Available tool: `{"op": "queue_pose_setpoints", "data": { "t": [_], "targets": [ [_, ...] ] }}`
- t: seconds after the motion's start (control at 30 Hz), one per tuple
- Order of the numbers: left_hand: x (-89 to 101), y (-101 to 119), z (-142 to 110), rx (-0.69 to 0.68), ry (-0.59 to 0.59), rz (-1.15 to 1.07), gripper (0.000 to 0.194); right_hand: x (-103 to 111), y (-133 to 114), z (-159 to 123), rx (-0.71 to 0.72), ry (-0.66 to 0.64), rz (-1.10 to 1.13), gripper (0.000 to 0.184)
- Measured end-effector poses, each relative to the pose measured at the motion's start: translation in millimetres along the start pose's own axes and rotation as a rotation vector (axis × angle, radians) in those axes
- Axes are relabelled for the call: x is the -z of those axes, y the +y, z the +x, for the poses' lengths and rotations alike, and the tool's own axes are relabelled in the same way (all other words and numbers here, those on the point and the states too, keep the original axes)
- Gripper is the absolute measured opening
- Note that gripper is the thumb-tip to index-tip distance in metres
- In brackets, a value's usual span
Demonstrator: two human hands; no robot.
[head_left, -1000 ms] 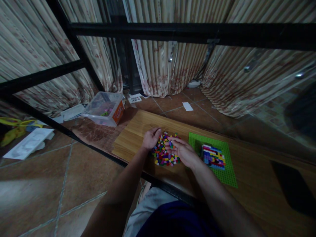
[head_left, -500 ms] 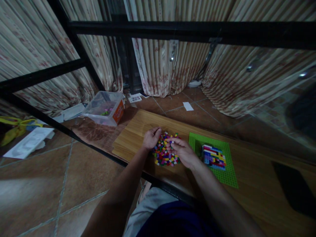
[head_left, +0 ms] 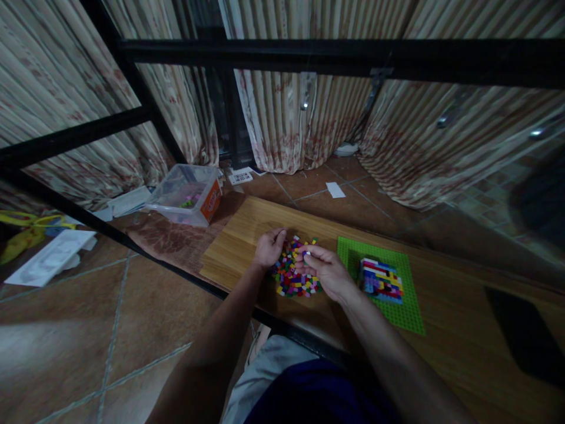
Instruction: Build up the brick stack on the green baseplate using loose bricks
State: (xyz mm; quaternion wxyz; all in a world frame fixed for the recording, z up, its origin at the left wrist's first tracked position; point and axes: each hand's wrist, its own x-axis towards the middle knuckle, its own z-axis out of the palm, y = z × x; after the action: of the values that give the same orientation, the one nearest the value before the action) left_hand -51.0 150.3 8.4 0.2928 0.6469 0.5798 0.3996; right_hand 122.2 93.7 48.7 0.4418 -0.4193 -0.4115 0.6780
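A loose pile of small coloured toy bricks (head_left: 295, 281) lies on the wooden table. At the pile's upper left edge is my left hand (head_left: 269, 247), its fingers curled in and the thumb laid along them; whatever it may hold is hidden. My right hand (head_left: 324, 268) is over the pile's right side, thumb and fingers pinched on small bricks (head_left: 308, 254), one white and one purplish. To its right, a green baseplate (head_left: 412, 300) carries a block of stacked bricks (head_left: 382, 280) in blue, white, red and yellow rows.
The wooden table (head_left: 241, 229) runs to the right, where a dark flat object (head_left: 525, 330) lies. A clear plastic bin (head_left: 180, 188) with some bricks stands beyond its left end. Black frame bars (head_left: 309, 50) cross in front of striped curtains (head_left: 282, 129). White paper (head_left: 335, 189) lies on the tiles.
Both hands stay in nearly the same places. My right fingers have shifted slightly around the small bricks. The view has moved a tiny bit.
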Motion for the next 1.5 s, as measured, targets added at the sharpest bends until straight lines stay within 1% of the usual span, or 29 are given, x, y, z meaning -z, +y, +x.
{"op": "queue_pose_setpoints", "data": {
  "t": [0.13, 0.43, 0.6, 0.7, 0.83, 0.97, 1.2, 1.33, 1.5],
  "targets": [
    [-0.2, 0.1, 0.0, -0.01, 0.012, -0.003, 0.035, 1.2, 1.3, 0.7, -0.002, 0.015, -0.006, 0.034],
    [0.0, 1.3, -0.8, -0.006, 0.017, -0.005, 0.033, 0.4, 2.6, 1.3, 0.003, 0.095, 0.026, 0.036],
    [0.1, 0.9, 0.0, -0.002, 0.013, -0.014, 0.032, 5.5, 5.9, 5.7, -0.009, 0.135, -0.007, 0.033],
    [-0.3, 1.2, -0.3, 0.001, 0.025, -0.012, 0.031, 9.2, 7.5, 9.0, -0.034, 0.129, -0.02, 0.027],
    [-0.1, 2.0, -0.9, -0.002, 0.026, -0.016, 0.032, 10.5, 8.5, 10.6, -0.067, 0.124, 0.023, 0.028],
    [0.9, 1.9, -0.4, -0.025, 0.015, 0.008, 0.034, 8.1, 6.6, 8.8, -0.093, 0.076, 0.044, 0.022],
    [1.1, 2.5, -0.6, -0.013, -0.001, -0.006, 0.035, 5.3, 2.7, 6.3, -0.059, 0.065, 0.061, 0.028],
    [-0.1, -0.7, 0.1, -0.018, 0.004, -0.01, 0.035, 4.4, 3.8, 7.2, -0.043, 0.095, 0.044, 0.03],
    [-1.1, -4.5, 1.2, -0.072, 0.019, -0.011, 0.035, 2.4, 4.0, 8.7, -0.057, 0.158, 0.007, 0.025]
  ]
}}
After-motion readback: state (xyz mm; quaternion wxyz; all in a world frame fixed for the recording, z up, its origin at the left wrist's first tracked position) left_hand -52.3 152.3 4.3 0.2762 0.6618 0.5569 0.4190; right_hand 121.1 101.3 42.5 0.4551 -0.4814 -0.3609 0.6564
